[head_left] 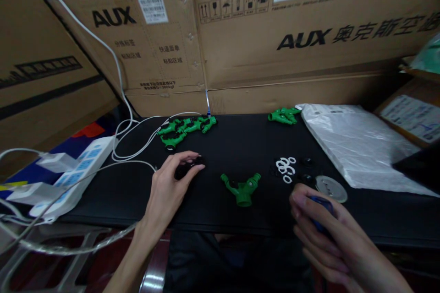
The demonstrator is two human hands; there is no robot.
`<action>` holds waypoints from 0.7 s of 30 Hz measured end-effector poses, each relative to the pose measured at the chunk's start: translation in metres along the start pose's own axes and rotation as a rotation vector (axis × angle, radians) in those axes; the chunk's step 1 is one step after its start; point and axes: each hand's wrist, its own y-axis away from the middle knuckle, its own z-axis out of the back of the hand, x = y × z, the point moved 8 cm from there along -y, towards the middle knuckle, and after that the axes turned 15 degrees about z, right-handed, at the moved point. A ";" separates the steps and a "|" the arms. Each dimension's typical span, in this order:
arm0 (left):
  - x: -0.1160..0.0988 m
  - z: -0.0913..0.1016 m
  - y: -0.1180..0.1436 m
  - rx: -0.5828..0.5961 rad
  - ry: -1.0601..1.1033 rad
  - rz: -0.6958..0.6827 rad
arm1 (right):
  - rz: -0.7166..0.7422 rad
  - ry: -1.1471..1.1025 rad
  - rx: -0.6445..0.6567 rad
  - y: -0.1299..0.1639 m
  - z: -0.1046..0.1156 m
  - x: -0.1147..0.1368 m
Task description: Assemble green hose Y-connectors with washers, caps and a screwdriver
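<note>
My left hand point(170, 183) rests on the black table point(240, 146), its fingers closed over a small black part point(189, 167). At the table's front right edge, my right hand point(323, 233) is curled around a dark blue object point(321, 208), mostly hidden by the fingers. A green Y-shaped hose splitter point(242, 187) lies between the hands, touched by neither. Just beyond my right hand lie several white rubber rings point(285, 167), small black caps point(307, 169) and a round grey metal lid point(332, 187).
A pile of green splitters point(185, 128) sits at the back left, another green one point(283, 115) at the back right. A clear plastic bag point(354, 142) covers the right side. A white power strip point(74, 171) with cables lies left. Cardboard boxes point(275, 32) wall the back.
</note>
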 end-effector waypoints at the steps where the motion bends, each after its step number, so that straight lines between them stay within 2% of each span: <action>1: -0.005 0.001 0.002 -0.003 0.012 -0.013 | -0.003 0.001 0.010 -0.001 -0.001 -0.001; 7: -0.035 -0.003 0.011 0.050 -0.029 -0.166 | -0.005 0.019 0.079 -0.011 -0.005 -0.004; 13: -0.044 -0.013 0.015 0.115 -0.017 -0.180 | -0.007 -0.027 0.147 -0.026 -0.004 -0.014; 21: -0.052 -0.024 0.018 0.167 -0.024 -0.211 | -0.038 -0.151 0.117 -0.047 0.005 -0.019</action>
